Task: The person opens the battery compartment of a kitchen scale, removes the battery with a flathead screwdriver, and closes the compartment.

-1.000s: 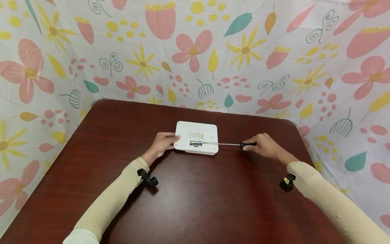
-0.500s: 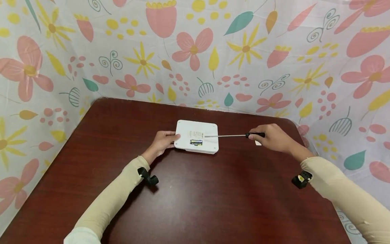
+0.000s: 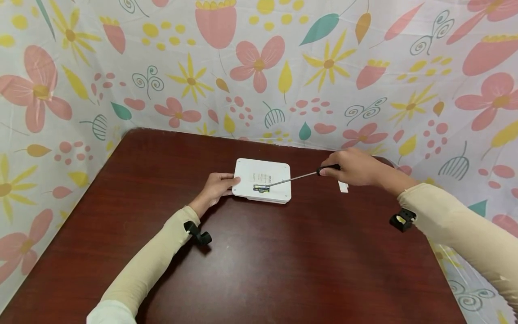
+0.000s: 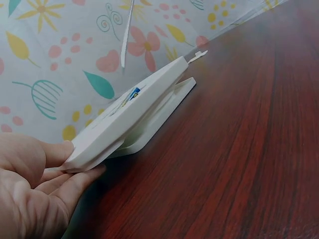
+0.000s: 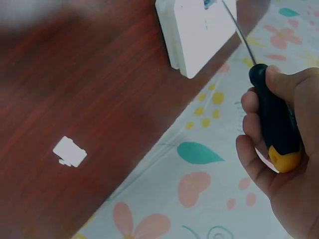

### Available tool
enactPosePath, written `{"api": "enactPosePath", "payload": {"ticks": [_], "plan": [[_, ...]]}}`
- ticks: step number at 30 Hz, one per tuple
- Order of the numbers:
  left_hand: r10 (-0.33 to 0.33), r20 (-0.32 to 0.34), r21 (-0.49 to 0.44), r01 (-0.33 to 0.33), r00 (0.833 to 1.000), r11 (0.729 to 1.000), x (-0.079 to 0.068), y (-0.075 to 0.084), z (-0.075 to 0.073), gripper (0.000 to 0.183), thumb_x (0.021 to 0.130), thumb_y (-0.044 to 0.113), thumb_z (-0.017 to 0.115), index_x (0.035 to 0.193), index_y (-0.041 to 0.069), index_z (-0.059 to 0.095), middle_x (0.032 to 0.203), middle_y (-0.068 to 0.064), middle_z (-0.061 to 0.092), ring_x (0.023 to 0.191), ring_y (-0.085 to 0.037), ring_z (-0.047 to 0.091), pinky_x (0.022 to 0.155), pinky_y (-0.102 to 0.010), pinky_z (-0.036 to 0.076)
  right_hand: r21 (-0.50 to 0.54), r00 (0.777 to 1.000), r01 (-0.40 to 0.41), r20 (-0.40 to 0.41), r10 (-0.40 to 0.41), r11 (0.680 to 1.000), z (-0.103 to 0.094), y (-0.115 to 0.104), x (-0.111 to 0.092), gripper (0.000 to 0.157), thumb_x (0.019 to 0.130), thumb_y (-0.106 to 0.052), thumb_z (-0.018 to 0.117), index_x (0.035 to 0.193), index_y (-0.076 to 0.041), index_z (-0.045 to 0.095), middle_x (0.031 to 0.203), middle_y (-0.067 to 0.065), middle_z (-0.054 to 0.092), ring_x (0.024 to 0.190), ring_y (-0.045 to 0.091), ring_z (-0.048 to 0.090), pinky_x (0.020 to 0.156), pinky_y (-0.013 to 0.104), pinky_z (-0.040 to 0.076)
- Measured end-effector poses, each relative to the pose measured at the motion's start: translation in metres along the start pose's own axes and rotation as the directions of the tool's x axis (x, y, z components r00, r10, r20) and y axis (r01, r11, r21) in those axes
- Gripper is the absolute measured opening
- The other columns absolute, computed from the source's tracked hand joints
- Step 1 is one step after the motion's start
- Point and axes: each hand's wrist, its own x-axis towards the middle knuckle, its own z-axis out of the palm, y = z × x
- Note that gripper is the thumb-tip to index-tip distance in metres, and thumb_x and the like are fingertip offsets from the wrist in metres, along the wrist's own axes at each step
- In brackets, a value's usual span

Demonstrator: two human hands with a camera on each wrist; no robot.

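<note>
A flat white device, like a kitchen scale [image 3: 267,171], is held underside up and tilted above the table. My left hand [image 3: 216,188] pinches its left edge, thumb [image 4: 59,153] on top and fingers below. Its battery compartment is uncovered, and batteries [image 3: 261,188] show inside. My right hand [image 3: 356,167] grips the black-and-yellow handle of a screwdriver [image 5: 273,112]. In the head view the thin shaft slants down-left to the compartment's right end; in the left wrist view its tip appears slightly apart from the scale. A small white battery cover [image 5: 70,152] lies on the table below the right hand.
The dark reddish-brown wooden table [image 3: 251,261] lies beneath both hands. A white flower-printed sheet [image 3: 259,67] hangs behind and at the sides. A black camera mount sits on each wrist.
My right hand first moved right and up, drawing the screwdriver off the batteries, then its tip came back to the compartment at a steeper slant. The battery cover came into view. Left hand steady.
</note>
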Motion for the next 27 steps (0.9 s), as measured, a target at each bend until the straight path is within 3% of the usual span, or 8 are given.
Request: {"api": "enactPosePath", "payload": {"ticks": [6,18,21,27], "plan": [[0.006,-0.001,-0.013,-0.006,1.000,1.000,0.000,-0.001,0.001,0.042,0.098,0.009,0.070,0.133,-0.012,0.060,0.125,-0.029,0.065,0.085,-0.015,0.072,0.078,-0.030,0.062,-0.009,0.998,0.003,0.068,-0.003,1.000,-0.002,-0.003,0.009,0.018,0.099,-0.021,0.071,0.111,-0.010,0.080,0.088,-0.004,0.073,0.058,0.002,0.054,0.059,0.027,0.046],[0.006,-0.009,-0.042,-0.007,1.000,0.999,-0.002,0.001,0.001,0.039,0.098,0.006,0.069,0.131,-0.013,0.061,0.121,-0.029,0.067,0.083,-0.015,0.072,0.076,-0.029,0.062,-0.029,0.997,0.036,0.076,-0.034,0.999,-0.004,-0.008,0.014,0.013,0.098,-0.019,0.071,0.103,-0.011,0.081,0.072,-0.011,0.064,0.056,0.001,0.052,0.058,0.026,0.046],[0.004,-0.016,-0.037,-0.005,1.000,0.999,-0.002,0.000,0.002,0.039,0.098,0.007,0.069,0.131,-0.012,0.061,0.121,-0.028,0.067,0.084,-0.016,0.072,0.076,-0.030,0.063,-0.026,0.994,0.068,0.084,-0.065,0.997,-0.007,-0.012,0.019,0.012,0.099,-0.017,0.070,0.090,-0.015,0.078,0.063,-0.013,0.055,0.052,0.002,0.047,0.055,0.024,0.042],[0.006,-0.026,-0.017,-0.006,1.000,1.000,-0.001,-0.001,0.002,0.039,0.098,0.009,0.070,0.132,-0.010,0.062,0.122,-0.027,0.067,0.085,-0.016,0.072,0.075,-0.029,0.062,-0.092,0.989,0.129,0.089,-0.121,0.987,-0.016,-0.027,0.030,0.033,0.096,-0.014,0.072,0.066,-0.022,0.060,0.056,-0.013,0.038,0.050,0.003,0.036,0.053,0.023,0.035]]}}
